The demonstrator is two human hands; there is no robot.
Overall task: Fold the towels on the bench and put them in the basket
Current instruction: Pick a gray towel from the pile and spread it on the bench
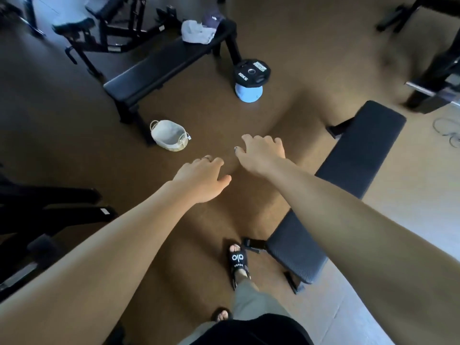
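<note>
A crumpled pile of white and pale towels (197, 33) lies on the far end of a black flat bench (159, 68) at the upper middle. A small white woven basket (169, 135) stands on the brown floor near that bench's front leg; it looks empty. Both my arms reach forward over the floor. My left hand (202, 179) hangs palm down with loosely bent fingers and holds nothing. My right hand (262, 151) is likewise palm down with relaxed fingers and holds nothing. Both hands are well short of the towels and to the right of the basket.
A second dark padded bench (348, 185) runs diagonally at my right. A black weight plate (252, 70) rests on a light blue object beside the far bench. A dark cap (211, 19) lies behind the towels. Gym machines (107, 26) stand at the back left and left edge.
</note>
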